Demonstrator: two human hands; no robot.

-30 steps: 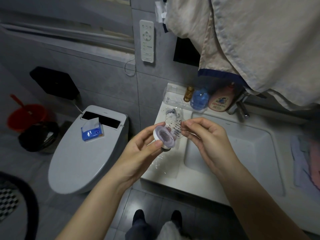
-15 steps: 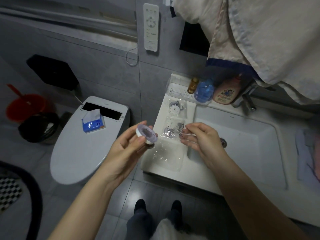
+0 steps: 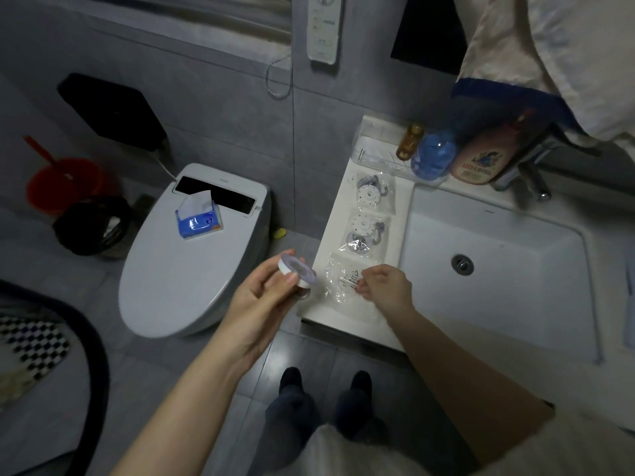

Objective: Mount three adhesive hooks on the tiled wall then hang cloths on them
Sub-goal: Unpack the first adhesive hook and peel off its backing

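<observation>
Hook disc [image 3: 296,273] pinched in left hand [image 3: 263,304]; right hand [image 3: 385,286] pinches empty wrapper [image 3: 343,283].

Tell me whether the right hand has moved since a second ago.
Yes. The right hand has dropped from mid-air down to the empty plastic bag on the sink counter.

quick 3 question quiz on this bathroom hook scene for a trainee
1. True or false: the left hand holds the round white adhesive hook.
2. What lies on the closed white toilet lid? A) blue tissue pack B) soap bottle C) towel
3. How many bagged hooks lie on the white sink ledge beyond the right hand?

Key: 1 true; 2 A; 3 two.
</observation>
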